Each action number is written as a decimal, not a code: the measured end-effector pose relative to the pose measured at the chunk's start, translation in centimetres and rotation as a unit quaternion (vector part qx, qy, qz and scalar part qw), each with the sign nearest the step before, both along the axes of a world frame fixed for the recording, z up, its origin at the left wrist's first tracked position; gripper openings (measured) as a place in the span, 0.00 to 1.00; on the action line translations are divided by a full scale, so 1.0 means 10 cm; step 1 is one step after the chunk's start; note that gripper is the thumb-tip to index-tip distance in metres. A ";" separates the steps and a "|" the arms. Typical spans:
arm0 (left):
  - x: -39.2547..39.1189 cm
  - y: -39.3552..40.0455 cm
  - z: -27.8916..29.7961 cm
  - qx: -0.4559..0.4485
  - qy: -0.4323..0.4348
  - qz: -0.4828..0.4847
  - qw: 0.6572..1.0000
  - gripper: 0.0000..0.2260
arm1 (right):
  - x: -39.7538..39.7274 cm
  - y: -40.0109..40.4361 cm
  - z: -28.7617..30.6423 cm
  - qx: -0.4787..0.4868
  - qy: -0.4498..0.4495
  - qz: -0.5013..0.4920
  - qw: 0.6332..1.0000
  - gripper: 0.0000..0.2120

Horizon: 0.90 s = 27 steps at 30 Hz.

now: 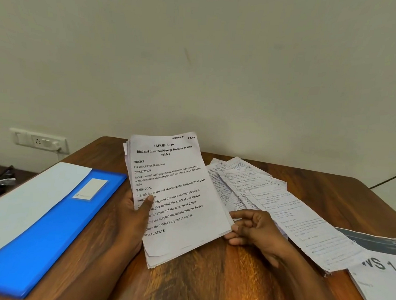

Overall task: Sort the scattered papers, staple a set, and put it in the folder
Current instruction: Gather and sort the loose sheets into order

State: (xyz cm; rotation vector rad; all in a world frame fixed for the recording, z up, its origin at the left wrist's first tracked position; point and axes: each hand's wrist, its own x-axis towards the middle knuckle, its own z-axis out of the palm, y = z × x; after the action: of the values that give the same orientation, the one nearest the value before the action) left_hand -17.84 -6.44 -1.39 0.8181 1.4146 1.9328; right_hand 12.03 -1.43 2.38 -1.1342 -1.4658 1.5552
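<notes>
From the head camera, the left hand (135, 212) grips a printed stack of papers (174, 194), tilted up over the wooden surface (208, 276). The right hand (252, 230) pinches the stack's right edge. A blue folder (51, 222) lies left; handwritten sheets (281, 207) lie scattered right.

On the table (231, 277), the folder (50, 229) lies along the left edge. A printed stack (176, 194) stands mid-table, bottom edge touching the tabletop. Handwritten sheets (281, 213) spread rightward; booklets (380, 281) overlap them at the right edge.
</notes>
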 end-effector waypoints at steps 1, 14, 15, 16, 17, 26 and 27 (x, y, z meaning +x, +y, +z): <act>0.00 0.00 0.00 0.000 0.001 0.000 1.000 0.10 | 0.00 0.00 0.01 0.001 0.001 0.002 1.000 0.14; -0.03 0.03 -0.04 -0.002 -0.009 0.000 1.000 0.10 | 0.06 0.00 0.03 0.035 -0.011 -0.023 0.999 0.16; -0.03 0.03 -0.04 -0.002 -0.011 0.001 1.000 0.10 | 0.06 0.01 0.03 0.042 -0.013 -0.034 0.998 0.16; -0.02 0.03 -0.03 0.001 -0.012 0.002 1.000 0.10 | 0.06 0.02 0.02 0.046 -0.012 -0.043 0.998 0.16; -0.02 0.02 -0.03 0.003 -0.013 0.002 1.000 0.10 | 0.06 0.02 0.00 0.049 -0.011 -0.048 0.998 0.15; 0.02 -0.03 0.03 0.017 -0.036 0.000 0.999 0.11 | -0.04 -0.02 -0.02 0.055 -0.013 -0.055 0.997 0.16; 0.02 -0.03 0.03 0.014 -0.037 0.001 0.999 0.11 | -0.06 -0.03 -0.02 0.057 -0.012 -0.058 0.997 0.17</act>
State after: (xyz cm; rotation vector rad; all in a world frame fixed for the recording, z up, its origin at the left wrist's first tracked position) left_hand -17.68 -6.72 -1.07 0.7500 1.3474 1.9682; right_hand 11.47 -1.69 2.13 -1.1529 -1.4592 1.3652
